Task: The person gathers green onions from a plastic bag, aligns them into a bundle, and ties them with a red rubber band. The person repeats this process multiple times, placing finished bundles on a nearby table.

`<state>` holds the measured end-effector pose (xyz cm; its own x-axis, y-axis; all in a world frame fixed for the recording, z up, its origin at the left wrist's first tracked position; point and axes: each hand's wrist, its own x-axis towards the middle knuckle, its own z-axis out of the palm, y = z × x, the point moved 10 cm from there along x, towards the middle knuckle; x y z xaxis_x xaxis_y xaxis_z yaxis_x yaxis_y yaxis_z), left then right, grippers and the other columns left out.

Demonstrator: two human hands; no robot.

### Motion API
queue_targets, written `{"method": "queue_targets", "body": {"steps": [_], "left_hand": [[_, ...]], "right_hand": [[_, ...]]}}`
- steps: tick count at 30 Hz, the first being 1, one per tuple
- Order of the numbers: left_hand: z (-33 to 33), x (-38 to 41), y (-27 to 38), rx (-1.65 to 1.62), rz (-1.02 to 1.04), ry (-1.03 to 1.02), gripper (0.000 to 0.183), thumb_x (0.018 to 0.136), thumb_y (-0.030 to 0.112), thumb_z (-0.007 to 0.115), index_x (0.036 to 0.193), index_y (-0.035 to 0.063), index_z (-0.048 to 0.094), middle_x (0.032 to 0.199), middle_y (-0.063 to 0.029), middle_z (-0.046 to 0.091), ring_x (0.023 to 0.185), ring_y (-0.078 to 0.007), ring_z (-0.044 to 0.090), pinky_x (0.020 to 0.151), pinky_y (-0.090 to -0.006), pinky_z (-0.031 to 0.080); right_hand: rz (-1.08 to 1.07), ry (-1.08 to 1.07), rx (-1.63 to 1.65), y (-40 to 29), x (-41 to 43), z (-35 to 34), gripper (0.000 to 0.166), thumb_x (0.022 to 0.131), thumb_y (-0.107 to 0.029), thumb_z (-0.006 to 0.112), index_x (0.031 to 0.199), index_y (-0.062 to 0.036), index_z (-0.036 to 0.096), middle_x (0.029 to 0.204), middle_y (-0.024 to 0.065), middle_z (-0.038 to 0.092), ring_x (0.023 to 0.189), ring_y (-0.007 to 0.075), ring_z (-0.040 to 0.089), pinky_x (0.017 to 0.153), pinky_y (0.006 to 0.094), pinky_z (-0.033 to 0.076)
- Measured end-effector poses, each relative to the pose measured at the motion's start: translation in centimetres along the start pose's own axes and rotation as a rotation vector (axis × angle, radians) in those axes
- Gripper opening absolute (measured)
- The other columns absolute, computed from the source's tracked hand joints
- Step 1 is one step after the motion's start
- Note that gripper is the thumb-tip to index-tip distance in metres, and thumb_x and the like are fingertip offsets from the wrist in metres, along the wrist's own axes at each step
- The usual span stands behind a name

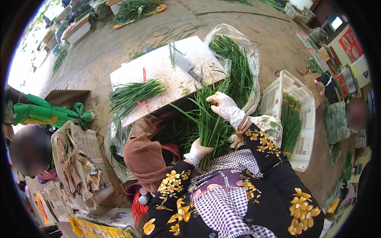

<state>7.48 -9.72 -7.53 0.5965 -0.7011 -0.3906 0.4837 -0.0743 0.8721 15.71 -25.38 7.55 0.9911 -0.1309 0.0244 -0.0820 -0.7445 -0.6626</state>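
Observation:
My left hand [198,151], in a whitish glove, grips a bunch of long green leafy stalks [208,128], like garlic chives, near its lower end. At the bunch's upper right is my right hand [221,107], gloved too, fingers curled; whether it pinches a leaf I cannot tell. Beyond them stands a tilted white board [175,83]. On it lie a cleaver [185,63] with a dark handle and a cut bundle of the greens [137,94] above a red tie [144,74]. More loose greens fill an open clear plastic bag [235,59] to the board's right.
At right, a white plastic crate [306,119] holds red-banded bundles [290,122]. Another crate [95,148] with brown cloths stands left, near a person [31,151]. Red ties [138,205] hang beside my left sleeve. A second person [357,114] is at the far right.

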Motion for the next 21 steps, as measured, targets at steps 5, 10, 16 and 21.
{"method": "queue_targets", "body": {"steps": [5, 10, 16, 21], "left_hand": [[0.1, -0.1, 0.2, 0.014, -0.015, 0.004, 0.037, 0.067, 0.000, 0.075, 0.101, 0.0026, 0.062, 0.090, -0.0012, 0.066, 0.078, -0.0114, 0.061, 0.074, -0.0269, 0.051], [0.1, -0.2, 0.2, -0.002, -0.044, -0.002, 0.041, 0.066, -0.005, 0.072, 0.105, 0.0017, 0.062, 0.094, -0.0026, 0.068, 0.081, -0.0128, 0.063, 0.078, -0.0277, 0.052], [0.1, -0.1, 0.0, 0.004, -0.027, -0.023, 0.039, 0.067, 0.000, 0.075, 0.103, 0.0020, 0.062, 0.091, -0.0010, 0.066, 0.079, -0.0112, 0.061, 0.075, -0.0270, 0.050], [-0.4, 0.2, -0.3, -0.060, 0.011, -0.035, 0.039, 0.068, 0.000, 0.074, 0.105, 0.0022, 0.061, 0.095, -0.0022, 0.067, 0.081, -0.0118, 0.062, 0.078, -0.0278, 0.051]], "right_hand": [[0.015, -0.095, -0.084, 0.2, 0.2, 0.4, 0.020, 0.079, -0.012, 0.069, 0.097, -0.0063, 0.065, 0.092, 0.0095, 0.059, 0.085, 0.0266, 0.061, 0.077, 0.0351, 0.050], [0.007, -0.100, -0.175, -0.6, 0.1, 0.4, 0.013, 0.081, -0.015, 0.068, 0.091, -0.0074, 0.063, 0.089, 0.0088, 0.059, 0.084, 0.0268, 0.061, 0.076, 0.0356, 0.050], [-0.057, 0.398, 0.193, 0.0, -1.0, -3.1, 0.009, 0.085, -0.013, 0.068, 0.084, -0.0065, 0.062, 0.081, 0.0050, 0.061, 0.069, 0.0182, 0.058, 0.066, 0.0297, 0.049], [0.186, 0.360, 0.496, 6.3, -1.9, -4.7, 0.010, 0.084, -0.012, 0.071, 0.084, -0.0040, 0.065, 0.080, 0.0027, 0.058, 0.072, 0.0127, 0.055, 0.069, 0.0263, 0.046]]}}
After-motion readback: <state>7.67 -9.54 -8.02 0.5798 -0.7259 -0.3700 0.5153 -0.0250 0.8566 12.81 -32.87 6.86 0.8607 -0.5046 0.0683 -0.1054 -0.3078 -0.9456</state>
